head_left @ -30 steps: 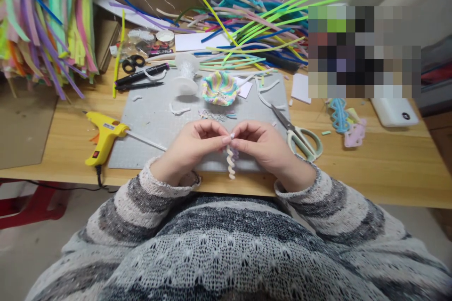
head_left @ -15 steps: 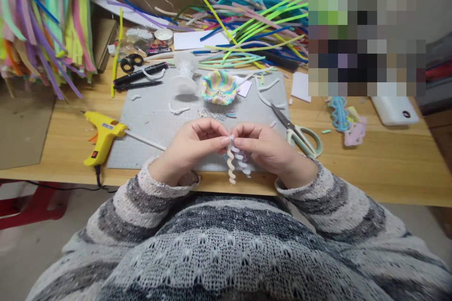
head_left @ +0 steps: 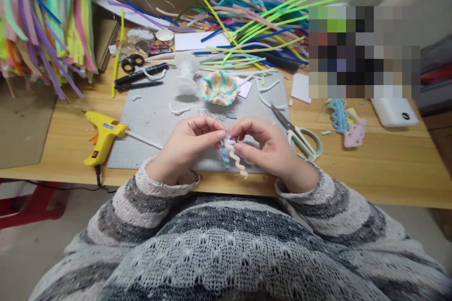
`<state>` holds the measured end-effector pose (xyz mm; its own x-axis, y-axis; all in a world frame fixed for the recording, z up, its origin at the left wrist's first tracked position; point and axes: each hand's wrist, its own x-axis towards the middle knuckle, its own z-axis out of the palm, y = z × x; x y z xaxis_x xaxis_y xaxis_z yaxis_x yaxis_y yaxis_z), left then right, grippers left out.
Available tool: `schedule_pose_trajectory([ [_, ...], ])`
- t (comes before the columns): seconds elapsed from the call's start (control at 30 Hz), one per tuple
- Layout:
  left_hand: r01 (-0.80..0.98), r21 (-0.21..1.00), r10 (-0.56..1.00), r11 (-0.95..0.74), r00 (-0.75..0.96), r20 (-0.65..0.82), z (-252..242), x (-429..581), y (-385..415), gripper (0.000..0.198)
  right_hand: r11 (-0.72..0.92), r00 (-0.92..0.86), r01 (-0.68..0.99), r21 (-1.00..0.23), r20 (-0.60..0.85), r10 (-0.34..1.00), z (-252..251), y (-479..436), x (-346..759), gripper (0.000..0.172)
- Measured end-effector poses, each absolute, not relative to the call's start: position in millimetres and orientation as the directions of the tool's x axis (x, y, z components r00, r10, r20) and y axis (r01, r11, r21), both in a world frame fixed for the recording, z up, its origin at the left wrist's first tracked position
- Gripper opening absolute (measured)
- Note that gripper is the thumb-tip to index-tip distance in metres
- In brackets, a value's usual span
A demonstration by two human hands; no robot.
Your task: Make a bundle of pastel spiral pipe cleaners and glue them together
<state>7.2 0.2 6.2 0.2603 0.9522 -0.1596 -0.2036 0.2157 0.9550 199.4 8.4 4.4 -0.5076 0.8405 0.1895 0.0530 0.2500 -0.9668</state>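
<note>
Left hand (head_left: pixel 197 143): pinching coils (head_left: pixel 236 157) at the top, dangling them lengthwise, bodyward; just beside right hand (head_left: pixel 268 148), loosely parted; can't quite tell if touching.

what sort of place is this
Probably a craft workspace: a wooden table with a yellow glue gun, a gray cutting mat and a heap of colorful pipe cleaners along its back.
</note>
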Motion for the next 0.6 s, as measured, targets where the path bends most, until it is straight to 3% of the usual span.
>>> schedule_pose_trajectory([
  [0.13,-0.203,0.952,0.944,0.229,0.285,-0.167,5,7,0,0.014,0.402,-0.526,0.156,-0.902,0.268,0.807,3,7,197,0.005],
  [0.3,-0.255,0.925,0.924,0.281,0.331,-0.19,5,9,0,0.012,0.361,-0.511,0.135,-0.923,0.247,0.823,-4,6,193,0.004],
  [0.47,-0.348,0.853,0.896,0.388,0.36,-0.261,10,5,2,0.019,0.02,-0.512,-0.07,-0.997,0.053,0.857,-6,9,194,0.01],
  [0.6,-0.387,0.834,0.909,0.394,0.3,-0.29,15,-7,6,0.023,-0.355,-0.547,-0.288,-0.889,-0.152,0.823,-5,18,199,0.015],
])
